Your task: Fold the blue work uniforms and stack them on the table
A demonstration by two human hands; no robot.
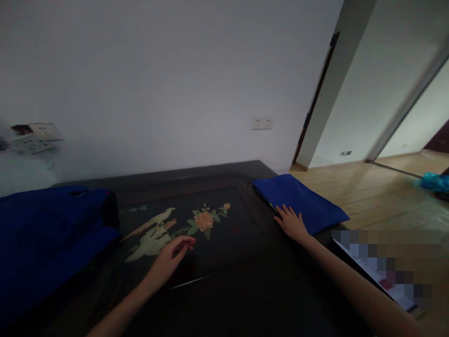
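Observation:
Flat blue fabric (pixel 298 194), seemingly folded, lies on the right end of a dark glossy table (pixel 224 285). My right hand (pixel 292 223) rests on its near left edge, palm down with the fingers spread. Over the middle of the table is my left hand (pixel 177 250), fingers loosely curled and apart, with nothing in them. Beneath and beyond it the tabletop bears a picture of pale birds and a pink flower (pixel 204 221). A larger heap of crumpled blue fabric (pixel 52 234) covers the table's left end, away from both hands.
Behind the table stands a white wall with a double socket (pixel 262 123). Another socket plate (pixel 45 131) is at the far left. Wooden floor (pixel 351 182) stretches off to the right, where a shiny blue thing (pixel 435 181) lies. A blurred-out patch (pixel 386 267) sits at the lower right.

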